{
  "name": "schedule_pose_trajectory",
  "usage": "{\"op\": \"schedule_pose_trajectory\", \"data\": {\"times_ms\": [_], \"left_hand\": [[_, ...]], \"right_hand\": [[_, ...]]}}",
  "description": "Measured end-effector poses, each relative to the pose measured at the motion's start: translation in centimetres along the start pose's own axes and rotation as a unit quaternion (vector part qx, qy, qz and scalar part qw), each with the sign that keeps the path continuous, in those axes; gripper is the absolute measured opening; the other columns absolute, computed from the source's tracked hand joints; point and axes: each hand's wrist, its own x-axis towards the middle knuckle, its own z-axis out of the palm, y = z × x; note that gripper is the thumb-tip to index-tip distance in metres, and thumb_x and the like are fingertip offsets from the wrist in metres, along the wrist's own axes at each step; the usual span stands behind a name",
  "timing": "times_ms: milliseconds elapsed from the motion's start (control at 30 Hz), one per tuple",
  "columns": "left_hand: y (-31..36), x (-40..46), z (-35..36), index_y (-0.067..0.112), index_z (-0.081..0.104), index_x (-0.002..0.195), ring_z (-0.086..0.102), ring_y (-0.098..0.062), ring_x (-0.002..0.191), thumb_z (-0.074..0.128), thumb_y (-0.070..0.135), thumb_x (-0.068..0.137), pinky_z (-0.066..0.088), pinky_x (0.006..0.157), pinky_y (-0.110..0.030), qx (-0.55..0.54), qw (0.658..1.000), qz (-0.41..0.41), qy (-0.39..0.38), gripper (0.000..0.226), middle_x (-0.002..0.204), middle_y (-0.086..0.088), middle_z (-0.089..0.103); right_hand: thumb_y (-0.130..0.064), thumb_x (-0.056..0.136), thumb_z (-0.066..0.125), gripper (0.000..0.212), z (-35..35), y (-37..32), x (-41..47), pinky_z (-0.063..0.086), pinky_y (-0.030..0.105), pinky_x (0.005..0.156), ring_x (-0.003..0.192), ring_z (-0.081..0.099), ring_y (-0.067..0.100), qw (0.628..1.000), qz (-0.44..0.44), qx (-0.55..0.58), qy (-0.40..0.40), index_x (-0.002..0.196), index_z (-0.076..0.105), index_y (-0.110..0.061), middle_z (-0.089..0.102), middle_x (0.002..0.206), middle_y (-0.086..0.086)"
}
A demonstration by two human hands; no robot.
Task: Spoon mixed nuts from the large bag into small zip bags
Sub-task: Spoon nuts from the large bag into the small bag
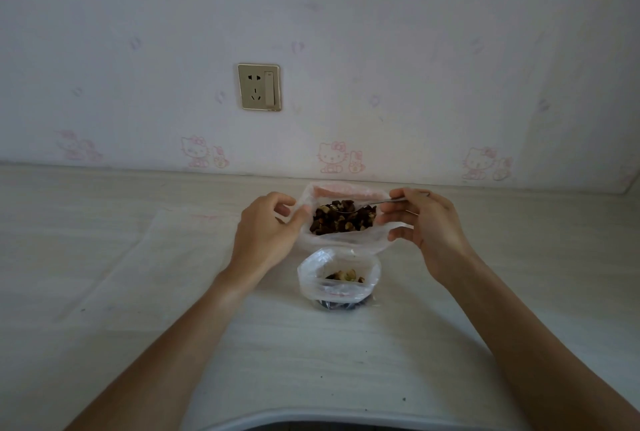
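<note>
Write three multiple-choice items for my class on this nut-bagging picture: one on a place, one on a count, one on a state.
1. Where is the small zip bag?
A. Nearer the person than the large bag
B. Behind the large bag
C. Under the wall socket

2. How many bags with nuts in them stand on the table?
A. One
B. Two
C. Four

3. What is the right hand doing?
A. Resting flat
B. Holding a spoon
C. Sealing a bag

Answers: 1 A, it stands in front of the large bag. 2 B, one large, one small. 3 B, the spoon's bowl sits in the large bag's nuts while the left hand holds the rim.
</note>
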Motion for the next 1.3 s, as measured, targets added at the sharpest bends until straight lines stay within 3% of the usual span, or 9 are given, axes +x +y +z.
{"op": "schedule_pose_trajectory", "data": {"times_ms": [100, 200, 367, 667, 767, 900, 1033, 1133, 1300], "left_hand": [[0.6, -0.4, -0.9, 0.031, 0.061, 0.092, 0.06, -0.002, 0.065, 0.074, 0.048, 0.088, 0.041, 0.059, -0.013, -0.012, 1.0, 0.002, 0.018, 0.021, 0.074, 0.008, 0.063], [1.2, -1.5, -1.6, 0.031, 0.065, 0.081, 0.056, 0.001, 0.057, 0.075, 0.043, 0.089, 0.041, 0.056, -0.009, -0.017, 0.998, 0.029, -0.047, 0.018, 0.064, 0.011, 0.063], [1.9, -4.0, -2.4, 0.034, 0.075, 0.085, 0.064, -0.002, 0.066, 0.066, 0.053, 0.094, 0.045, 0.058, -0.012, 0.027, 0.984, 0.035, -0.171, 0.023, 0.075, 0.012, 0.072], [3.1, -5.4, -2.4, 0.03, 0.077, 0.092, 0.067, -0.013, 0.074, 0.065, 0.029, 0.1, 0.047, 0.068, -0.02, -0.017, 0.982, 0.049, -0.18, 0.014, 0.081, 0.007, 0.073], [3.2, -5.5, -2.1, 0.029, 0.076, 0.095, 0.061, -0.005, 0.068, 0.064, 0.032, 0.101, 0.045, 0.062, -0.018, -0.064, 0.979, 0.024, -0.19, 0.014, 0.076, 0.014, 0.067], [3.3, -5.8, -1.8, 0.024, 0.075, 0.097, 0.054, -0.013, 0.063, 0.063, 0.033, 0.102, 0.044, 0.05, -0.028, -0.132, 0.969, -0.058, -0.2, 0.016, 0.076, 0.007, 0.06], [3.0, -5.9, -1.9, 0.026, 0.075, 0.093, 0.054, -0.01, 0.059, 0.061, 0.033, 0.103, 0.043, 0.049, -0.025, -0.108, 0.974, -0.059, -0.191, 0.018, 0.072, 0.009, 0.061], [2.9, -5.8, -2.3, 0.028, 0.077, 0.09, 0.056, -0.001, 0.059, 0.064, 0.031, 0.101, 0.045, 0.054, -0.018, -0.073, 0.981, -0.031, -0.178, 0.017, 0.076, 0.009, 0.069], [2.6, -5.1, -3.4, 0.029, 0.08, 0.089, 0.069, -0.017, 0.063, 0.067, 0.033, 0.099, 0.052, 0.061, -0.023, -0.048, 0.983, -0.008, -0.178, 0.017, 0.08, 0.002, 0.076]], "right_hand": [[-0.02, 0.109, 0.042, 0.034, -0.2, -0.4, 0.1, 0.051, 0.036, 0.049, 0.071, 0.072, 0.032, 1.0, -0.016, 0.019, -0.014, 0.097, 0.068, -0.002, 0.073, 0.08, 0.017], [-0.022, 0.109, 0.041, 0.036, -0.4, -0.8, 0.2, 0.046, 0.034, 0.046, 0.063, 0.068, 0.032, 0.999, -0.022, 0.038, -0.026, 0.09, 0.066, -0.005, 0.069, 0.073, 0.016], [-0.021, 0.107, 0.042, 0.033, -0.6, -1.2, 0.1, 0.041, 0.031, 0.043, 0.053, 0.061, 0.03, 0.998, -0.032, 0.047, -0.04, 0.084, 0.06, -0.007, 0.061, 0.062, 0.013], [-0.018, 0.108, 0.041, 0.034, 0.7, -1.9, -1.8, 0.039, 0.032, 0.045, 0.052, 0.057, 0.029, 0.98, -0.077, -0.093, -0.159, 0.081, 0.058, -0.007, 0.057, 0.058, 0.011], [-0.024, 0.11, 0.041, 0.036, 1.3, -2.1, -2.7, 0.04, 0.034, 0.046, 0.055, 0.057, 0.032, 0.959, -0.126, -0.126, -0.222, 0.083, 0.058, -0.007, 0.056, 0.061, 0.012], [-0.033, 0.105, 0.042, 0.035, 1.4, -2.4, -3.7, 0.041, 0.04, 0.051, 0.059, 0.057, 0.029, 0.928, -0.191, -0.171, -0.272, 0.084, 0.061, -0.012, 0.057, 0.066, 0.002], [-0.031, 0.106, 0.042, 0.037, 1.2, -2.5, -3.6, 0.039, 0.04, 0.052, 0.058, 0.052, 0.038, 0.929, -0.211, -0.164, -0.256, 0.085, 0.057, -0.004, 0.055, 0.064, 0.012], [-0.028, 0.106, 0.042, 0.034, 1.1, -2.6, -3.1, 0.037, 0.037, 0.049, 0.056, 0.052, 0.031, 0.95, -0.191, -0.111, -0.221, 0.084, 0.056, -0.007, 0.053, 0.061, 0.011], [-0.023, 0.11, 0.042, 0.035, 0.7, -2.3, -2.1, 0.035, 0.031, 0.044, 0.052, 0.053, 0.026, 0.981, -0.135, -0.039, -0.133, 0.083, 0.057, -0.008, 0.053, 0.062, 0.012]]}}
